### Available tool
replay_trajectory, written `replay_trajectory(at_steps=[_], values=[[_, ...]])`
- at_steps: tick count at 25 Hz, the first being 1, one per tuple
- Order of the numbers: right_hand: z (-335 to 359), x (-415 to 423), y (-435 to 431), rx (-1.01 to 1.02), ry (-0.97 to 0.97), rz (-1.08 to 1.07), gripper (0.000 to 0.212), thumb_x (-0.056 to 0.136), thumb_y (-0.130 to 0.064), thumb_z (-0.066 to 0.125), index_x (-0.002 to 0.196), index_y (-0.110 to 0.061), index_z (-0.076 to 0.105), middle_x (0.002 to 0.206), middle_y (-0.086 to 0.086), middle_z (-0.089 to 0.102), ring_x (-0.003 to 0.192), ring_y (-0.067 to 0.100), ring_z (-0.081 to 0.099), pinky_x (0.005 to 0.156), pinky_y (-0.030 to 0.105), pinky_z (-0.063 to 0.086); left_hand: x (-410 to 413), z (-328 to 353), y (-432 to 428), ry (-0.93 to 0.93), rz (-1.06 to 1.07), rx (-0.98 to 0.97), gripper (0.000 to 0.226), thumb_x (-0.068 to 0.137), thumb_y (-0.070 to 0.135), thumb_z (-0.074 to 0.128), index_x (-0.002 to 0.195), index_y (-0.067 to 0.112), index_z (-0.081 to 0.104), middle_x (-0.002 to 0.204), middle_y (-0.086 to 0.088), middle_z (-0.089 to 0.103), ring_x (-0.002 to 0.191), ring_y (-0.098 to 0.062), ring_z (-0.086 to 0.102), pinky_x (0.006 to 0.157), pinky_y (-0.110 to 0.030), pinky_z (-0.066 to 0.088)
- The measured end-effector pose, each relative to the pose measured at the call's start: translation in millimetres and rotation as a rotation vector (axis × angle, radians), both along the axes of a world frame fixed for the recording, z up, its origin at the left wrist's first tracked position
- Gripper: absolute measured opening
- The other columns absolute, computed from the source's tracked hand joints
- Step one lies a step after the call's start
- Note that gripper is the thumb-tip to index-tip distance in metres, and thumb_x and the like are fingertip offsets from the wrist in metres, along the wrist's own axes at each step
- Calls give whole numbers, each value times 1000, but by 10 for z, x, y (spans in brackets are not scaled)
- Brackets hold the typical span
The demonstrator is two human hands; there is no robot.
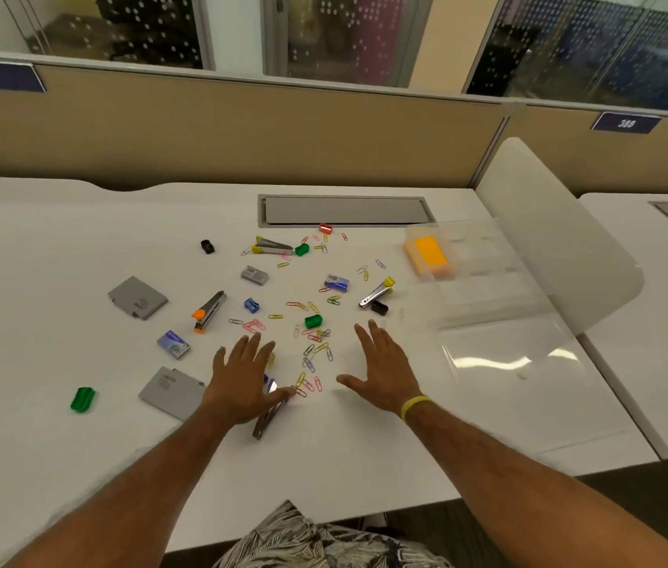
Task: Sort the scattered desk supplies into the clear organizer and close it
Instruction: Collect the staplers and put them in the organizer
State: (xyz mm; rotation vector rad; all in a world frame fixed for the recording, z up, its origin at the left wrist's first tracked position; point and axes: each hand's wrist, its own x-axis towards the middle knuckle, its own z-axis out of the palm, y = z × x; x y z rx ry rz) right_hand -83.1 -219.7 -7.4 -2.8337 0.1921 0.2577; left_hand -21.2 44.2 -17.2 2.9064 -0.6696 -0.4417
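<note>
Both hands are spread flat with straight fingers and hold nothing. The left hand (244, 383) lies palm down over a metal stapler (265, 422), whose end shows below the palm; whether it presses it I cannot tell. The right hand (385, 375) hovers low over the white desk (78, 465). Between the two hands lie most of the coloured paper clips (312, 352), with a green sharpener (313, 321) just past them. The clear organizer (484, 280) stands beyond and outward of the right hand, its lid (500, 362) folded open just beside that hand, an orange block (428, 252) in one near-left compartment.
</note>
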Motion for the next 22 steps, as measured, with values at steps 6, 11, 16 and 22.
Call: replay_trajectory(at_steps=[6, 11, 16, 22], values=[[-30, -25, 113, 19, 22, 10, 99, 82, -65, 57, 154, -26, 3, 163, 3, 2, 150, 23, 6, 122, 41, 13, 26, -23, 93, -44, 24, -66, 85, 82, 76, 40, 150, 27, 24, 160, -2, 20, 146, -22, 20, 116, -49, 19], [-86, -6, 190, 70, -74, 101, 77, 86, -53, 59, 149, -22, 26, 155, 2, 29, 143, 21, 27, 118, 39, 26, -109, 9, 49, -15, 40, -144, 69, 80, 72, 51, 131, 26, 45, 127, 4, 52, 108, -13, 52, 91, -30, 48], [-131, 25, 238, 100, -162, 197, 60, 89, -44, 59, 140, -20, 40, 142, 1, 44, 129, 19, 40, 109, 32, 33, -363, -9, -34, -38, 22, -147, 57, 83, 65, 52, 125, 27, 46, 118, 5, 58, 97, -11, 55, 81, -25, 47], [-162, 107, 229, 122, -205, 232, 54, 89, -42, 58, 136, -20, 44, 134, 0, 48, 120, 17, 44, 103, 30, 37, -465, -23, -85, 38, 112, -239, 55, 86, 50, 59, 133, 26, 40, 125, 3, 57, 100, -12, 58, 79, -21, 47]])
